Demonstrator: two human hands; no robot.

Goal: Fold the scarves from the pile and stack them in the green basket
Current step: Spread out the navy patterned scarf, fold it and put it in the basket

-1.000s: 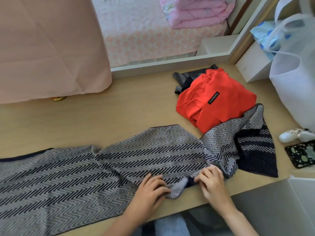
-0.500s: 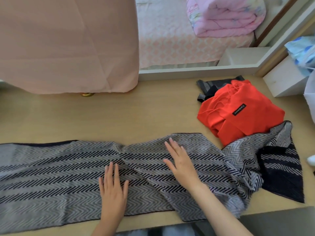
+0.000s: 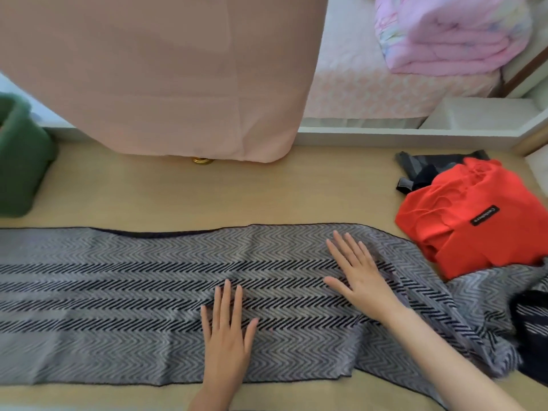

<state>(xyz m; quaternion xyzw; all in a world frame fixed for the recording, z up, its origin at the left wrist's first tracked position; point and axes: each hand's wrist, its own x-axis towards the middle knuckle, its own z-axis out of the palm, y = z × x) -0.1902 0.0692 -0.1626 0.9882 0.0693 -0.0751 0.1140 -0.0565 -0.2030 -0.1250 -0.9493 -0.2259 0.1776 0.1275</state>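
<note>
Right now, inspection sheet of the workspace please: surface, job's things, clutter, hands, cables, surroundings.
Surface: light wooden table, bare behind the spread scarf.
Job's things: grey herringbone scarf spread flat along the table, right end rumpled; red scarf bunched at right, lying on a dark grey scarf; green basket at far left, inside not visible.
Clutter: small brass-coloured object under the pink cloth's edge, cannot tell what.
Hands: left hand and right hand both flat on the herringbone scarf, fingers straight.
Cables: nothing seen.
Surroundings: pink cloth hanging behind the table; bed with a folded pink quilt.
</note>
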